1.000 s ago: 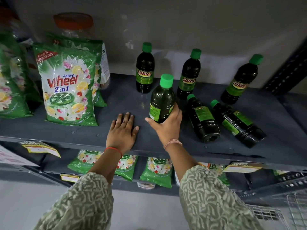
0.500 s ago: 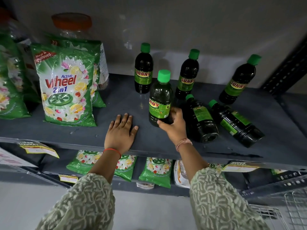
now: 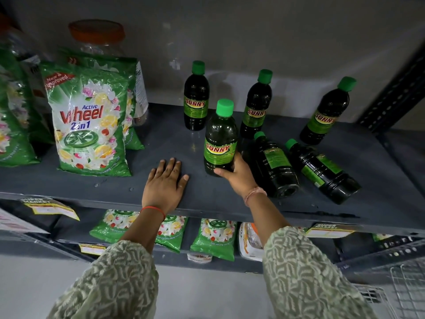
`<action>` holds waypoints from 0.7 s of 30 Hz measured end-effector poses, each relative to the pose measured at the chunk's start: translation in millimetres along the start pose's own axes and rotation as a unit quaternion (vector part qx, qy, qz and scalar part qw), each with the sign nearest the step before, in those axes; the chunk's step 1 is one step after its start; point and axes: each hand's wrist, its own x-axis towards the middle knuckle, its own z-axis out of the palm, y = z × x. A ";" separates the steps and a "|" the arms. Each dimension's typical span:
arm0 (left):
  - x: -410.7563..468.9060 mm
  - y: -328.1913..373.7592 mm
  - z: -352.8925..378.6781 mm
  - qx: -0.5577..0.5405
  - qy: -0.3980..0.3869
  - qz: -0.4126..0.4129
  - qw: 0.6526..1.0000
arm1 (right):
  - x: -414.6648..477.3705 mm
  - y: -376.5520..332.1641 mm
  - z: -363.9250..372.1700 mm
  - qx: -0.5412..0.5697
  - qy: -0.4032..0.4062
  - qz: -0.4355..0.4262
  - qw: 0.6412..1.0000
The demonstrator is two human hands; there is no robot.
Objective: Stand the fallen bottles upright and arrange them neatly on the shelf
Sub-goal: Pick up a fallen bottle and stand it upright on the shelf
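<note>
Dark bottles with green caps and "SUNNY" labels are on a grey shelf [image 3: 230,203]. My right hand [image 3: 238,174] grips the base of one bottle [image 3: 220,139], which stands upright near the shelf's front middle. Three more stand upright behind: one at the back left [image 3: 196,97], one behind the held bottle [image 3: 257,107], one at the far right [image 3: 326,113]. Two bottles lie on their sides just right of my hand, the nearer one [image 3: 273,166] and the farther one [image 3: 322,171], caps pointing to the back. My left hand [image 3: 165,185] rests flat on the shelf, fingers spread.
Green "Wheel" detergent bags [image 3: 89,127] stand on the shelf's left half, with a clear jar with an orange lid [image 3: 97,35] behind them. Smaller green packets [image 3: 213,238] sit on the shelf below. A dark upright post [image 3: 391,93] bounds the right side. A wire basket [image 3: 402,293] is at the lower right.
The held bottle has gone from tilted in my right hand to upright on the shelf, its label turned toward me. My right hand slid down to its base. My left hand stayed put.
</note>
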 end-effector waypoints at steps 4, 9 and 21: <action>-0.2 0.2 0.6 0.000 0.004 0.000 1.000 | -3.4 0.5 2.0 0.017 -0.004 -0.012 1.000; 1.2 0.4 0.6 0.008 0.003 0.000 1.000 | -9.6 -3.0 11.7 -0.025 0.083 -0.021 0.996; -1.5 1.3 -0.9 0.020 -0.022 0.008 1.000 | -72.7 2.4 4.0 -0.075 0.068 -0.021 0.995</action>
